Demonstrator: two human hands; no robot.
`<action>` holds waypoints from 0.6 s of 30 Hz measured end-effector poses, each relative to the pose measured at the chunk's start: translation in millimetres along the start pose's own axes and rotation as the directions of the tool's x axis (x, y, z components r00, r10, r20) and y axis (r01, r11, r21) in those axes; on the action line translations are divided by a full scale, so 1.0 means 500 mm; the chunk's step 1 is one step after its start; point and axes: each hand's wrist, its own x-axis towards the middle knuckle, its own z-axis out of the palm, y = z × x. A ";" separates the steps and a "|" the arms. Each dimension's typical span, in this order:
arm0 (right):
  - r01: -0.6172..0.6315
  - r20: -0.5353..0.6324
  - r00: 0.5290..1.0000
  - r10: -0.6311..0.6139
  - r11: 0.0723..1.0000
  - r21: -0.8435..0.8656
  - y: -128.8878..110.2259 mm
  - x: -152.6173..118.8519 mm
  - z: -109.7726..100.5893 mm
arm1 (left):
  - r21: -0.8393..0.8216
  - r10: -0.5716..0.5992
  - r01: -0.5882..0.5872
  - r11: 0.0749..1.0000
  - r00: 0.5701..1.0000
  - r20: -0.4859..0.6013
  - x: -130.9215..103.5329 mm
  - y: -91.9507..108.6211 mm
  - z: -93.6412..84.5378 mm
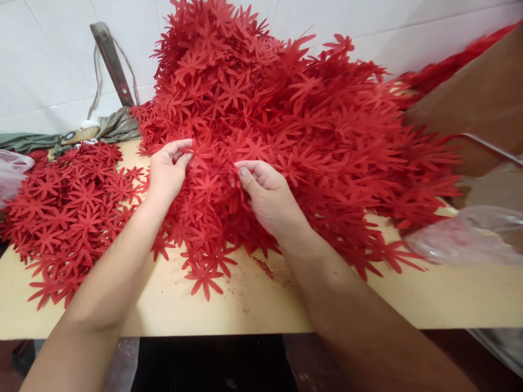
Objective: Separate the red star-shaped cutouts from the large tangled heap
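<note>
A big mound of red flower-shaped fabric petals (261, 92) with long narrow lobes covers the middle of the table. In front of it, my left hand (169, 166) pinches the edge of a red petal piece between thumb and forefinger. My right hand (265, 193) is closed too, thumb against forefinger, on red petal pieces just to the right. Both hands are a short way apart, over the near side of the mound. The exact outline of what each hand pinches blends into the red behind it. Another, flatter heap of smaller red petals (77, 207) lies beside my left forearm.
A metal bar with a cord (110, 62) leans on the tiled wall. Crumpled green cloth (118, 125) lies at the back left. At the right are a brown cardboard sheet (474, 103) and clear plastic (469, 237). Red crumbs dot the pale table (183, 310).
</note>
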 end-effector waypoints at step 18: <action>0.004 -0.064 0.998 -0.002 1.000 0.029 -0.001 -0.003 0.003 | 0.369 0.074 -0.215 0.904 0.930 0.360 -0.078 0.081 0.044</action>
